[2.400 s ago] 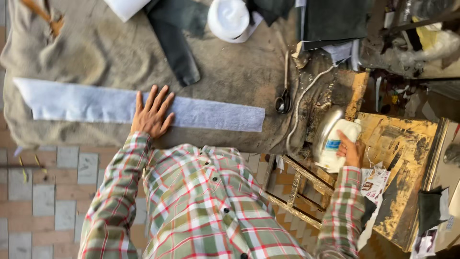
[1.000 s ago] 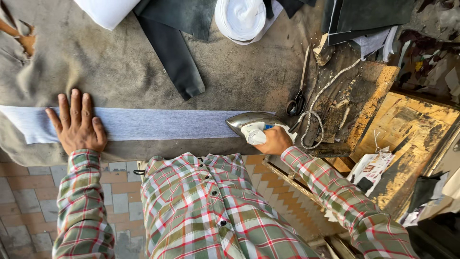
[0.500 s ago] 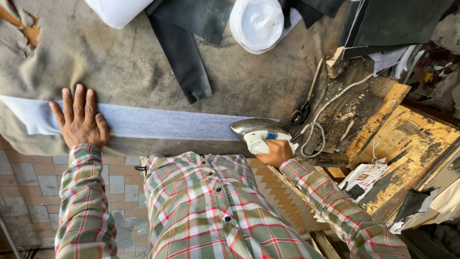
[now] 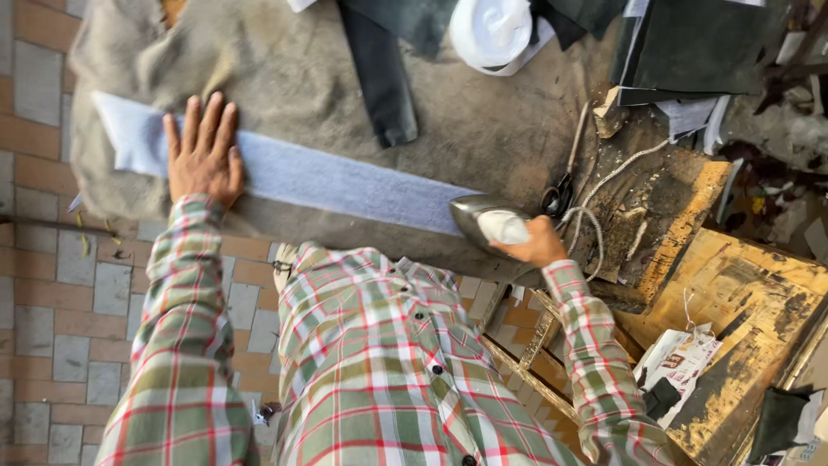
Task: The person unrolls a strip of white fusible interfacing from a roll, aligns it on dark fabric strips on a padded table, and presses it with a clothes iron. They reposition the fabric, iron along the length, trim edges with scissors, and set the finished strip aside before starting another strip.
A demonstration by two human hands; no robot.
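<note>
A long pale blue-white fabric strip (image 4: 328,179) lies across the grey padded table cover (image 4: 293,78). My left hand (image 4: 203,151) presses flat on the strip near its left end, fingers spread. My right hand (image 4: 536,244) grips the white handle of a metal iron (image 4: 485,221), whose nose rests on the strip's right end. The iron's cord (image 4: 604,185) trails off to the right.
Scissors (image 4: 562,177) lie just right of the iron. Dark fabric pieces (image 4: 379,73) and a white roll (image 4: 496,30) sit at the far side. A scorched wooden bench (image 4: 742,293) with paper packets stands at right. Tiled floor (image 4: 52,293) lies at left.
My right hand brought the iron from the bench at right onto the strip's right end. My left hand slid toward the strip's left end and stays pressed there.
</note>
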